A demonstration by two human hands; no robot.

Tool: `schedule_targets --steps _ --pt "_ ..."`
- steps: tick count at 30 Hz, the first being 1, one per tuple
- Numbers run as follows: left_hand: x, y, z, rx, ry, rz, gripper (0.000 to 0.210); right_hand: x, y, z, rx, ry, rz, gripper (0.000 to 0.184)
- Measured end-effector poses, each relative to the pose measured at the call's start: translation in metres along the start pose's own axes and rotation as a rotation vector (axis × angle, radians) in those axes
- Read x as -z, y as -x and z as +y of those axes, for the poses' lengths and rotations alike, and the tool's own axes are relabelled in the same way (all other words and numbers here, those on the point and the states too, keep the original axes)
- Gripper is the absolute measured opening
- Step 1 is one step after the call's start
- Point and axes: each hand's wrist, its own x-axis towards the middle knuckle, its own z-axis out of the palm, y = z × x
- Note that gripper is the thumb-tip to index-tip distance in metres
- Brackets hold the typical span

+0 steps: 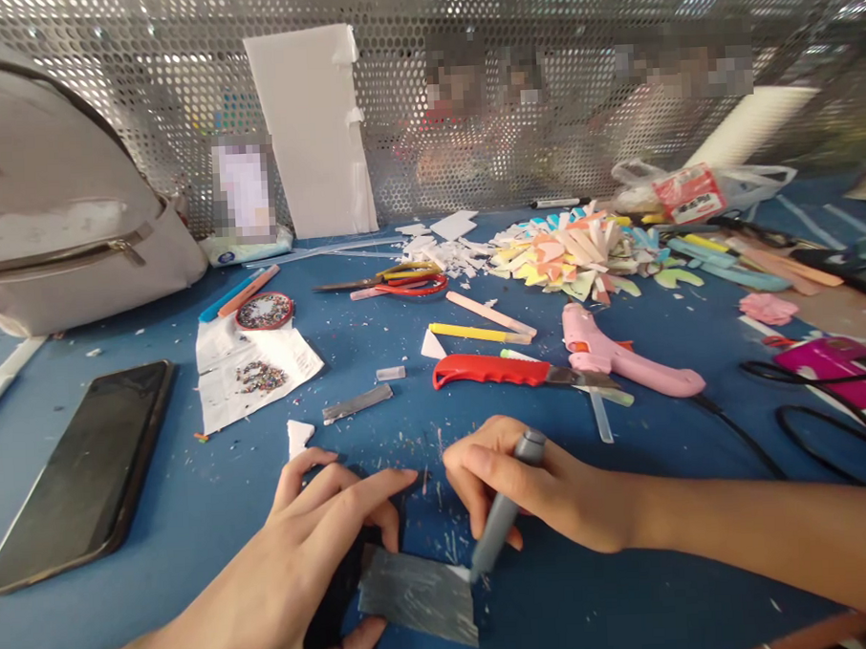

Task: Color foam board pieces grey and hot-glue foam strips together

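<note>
Marker [498, 534] is being clasped by the right hand [566, 491], its tip meeting the two o'clock corner of a grey piece [417, 593], which is lying at six o'clock. The left hand [320, 530] is bracketing the piece, fingers spread; whether they are gripping, I cannot tell.

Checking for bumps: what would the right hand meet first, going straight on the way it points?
Along its forearm's line, the right hand would probably meet the left hand first, around its outstretched fingers, though relative heights are unclear.
</note>
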Motion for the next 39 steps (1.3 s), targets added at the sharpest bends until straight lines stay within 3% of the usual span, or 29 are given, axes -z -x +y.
schedule_targets --steps 39 --pt "-0.0004 -0.0020 -0.0038 -0.047 -0.006 0.013 0.085 0.0013 -0.0004 -0.0012 0.019 0.024 -0.010 0.058"
